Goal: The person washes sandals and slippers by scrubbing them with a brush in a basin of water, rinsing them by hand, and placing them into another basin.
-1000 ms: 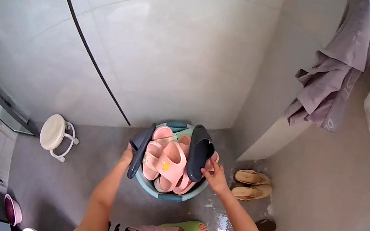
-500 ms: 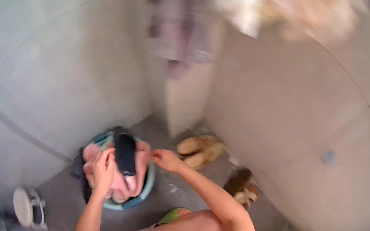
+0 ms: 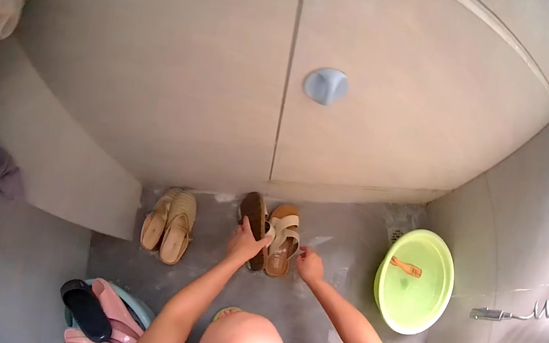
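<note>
Into the head view, and just below centre, at six o'clock, there's the tilted sandal (image 3: pixel 254 209), its dark underside apparently showing; the flat sandal (image 3: pixel 280 261) lies right beside it, at its three o'clock! Light to lift, by the look of them, stiffish in the sole, softer at the straps, perhaps slippery if wet, so the sole's edges look the surest hold. And there's the left hand (image 3: pixel 247 243), fingers closed around the tilted one! Towards five o'clock, the right hand (image 3: pixel 310 265) is loosely curled beside the flat one, whether touching, impossible to tell
</note>
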### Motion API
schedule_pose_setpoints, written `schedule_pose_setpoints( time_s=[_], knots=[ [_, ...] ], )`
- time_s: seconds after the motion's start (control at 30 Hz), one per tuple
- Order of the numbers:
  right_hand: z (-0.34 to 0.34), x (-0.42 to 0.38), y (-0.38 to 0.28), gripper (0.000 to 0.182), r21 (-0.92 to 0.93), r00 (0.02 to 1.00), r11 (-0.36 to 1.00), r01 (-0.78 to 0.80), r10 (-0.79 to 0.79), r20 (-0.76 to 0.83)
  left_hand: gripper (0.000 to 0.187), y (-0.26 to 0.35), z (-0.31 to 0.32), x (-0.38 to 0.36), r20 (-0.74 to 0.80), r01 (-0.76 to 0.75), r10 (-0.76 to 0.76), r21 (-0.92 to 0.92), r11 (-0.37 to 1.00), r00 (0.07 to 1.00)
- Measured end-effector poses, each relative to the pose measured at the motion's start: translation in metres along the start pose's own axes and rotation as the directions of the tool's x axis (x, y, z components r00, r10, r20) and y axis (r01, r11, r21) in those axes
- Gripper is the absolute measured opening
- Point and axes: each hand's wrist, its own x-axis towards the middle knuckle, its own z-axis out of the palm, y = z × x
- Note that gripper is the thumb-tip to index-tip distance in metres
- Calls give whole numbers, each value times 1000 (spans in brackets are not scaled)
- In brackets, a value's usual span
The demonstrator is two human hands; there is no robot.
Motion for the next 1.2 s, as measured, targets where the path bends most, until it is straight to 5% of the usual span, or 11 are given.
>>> schedule_pose_setpoints(
  time_s=[0.23,0.3,0.37,0.43,0.53,0.73,0.8,0.97,1.03,1.1,1.2],
  knots=[
    [61,33,6,46,77,986,991,-105,114,-121,110,-11,19,15,-27,111,-113,-42,993,993],
    [28,31,-21,32,-34,971,973,-228,230,68,101,-51,26,25,31,129,-126,-340,932,992],
    [34,42,0,26,-99,997,994,50,-55,-50,85,-113,33,46,237,172,-23,-633,755,971],
    [-33,25,-27,23,-51,997,996,74,-73,16,69,-44,-53,-7,499,367,-52,-559,744,865],
    [-111,-43,-24,23,74,991,991,110,-103,-85,72,3,-82,-42,591,322,160,-623,713,790],
    [-253,-132,68,41,394,928,903,-172,283,-243,82,211,-38,-48,799,298,524,-598,744,294],
    [-269,-142,114,46,482,858,842,-241,417,-299,91,268,3,-68,769,196,590,-635,747,246],
    [-278,-139,215,42,515,731,751,-413,611,-304,66,332,174,-83,744,4,603,-630,776,288],
    [-267,-132,256,43,501,735,744,-443,621,-272,54,337,220,-75,829,-34,402,-423,906,389],
    [-237,-114,306,51,106,795,872,-477,480,-371,48,323,262,-67,782,-177,441,-406,897,442],
    [-218,-105,295,73,71,780,829,-555,548,-301,43,305,286,-65,687,-288,496,-404,868,531]
  ],
)
